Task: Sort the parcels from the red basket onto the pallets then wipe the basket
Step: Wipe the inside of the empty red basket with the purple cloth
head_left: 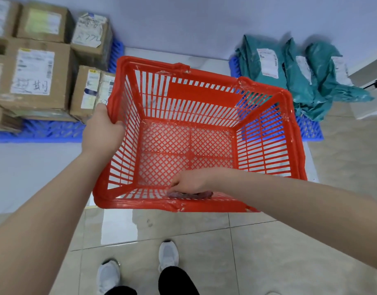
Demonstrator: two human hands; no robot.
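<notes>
The red basket (pixel 266 133) is held up in front of me, tilted, with no parcels inside. My left hand (pixel 102 129) grips its left rim. My right hand (pixel 191 182) reaches inside and holds a purplish cloth (pixel 189 195) against the inner side of the near wall. Cardboard boxes (pixel 36 75) are stacked on a blue pallet (pixel 44 130) at the left. Several green mailer bags (pixel 298 71) lie on another blue pallet (pixel 311 128) at the right.
The floor is glossy tile (pixel 183 228), with a pale wall behind the pallets. My feet in white shoes (pixel 168 254) stand below the basket. A white object (pixel 370 99) sits at the right edge beside the mailer bags.
</notes>
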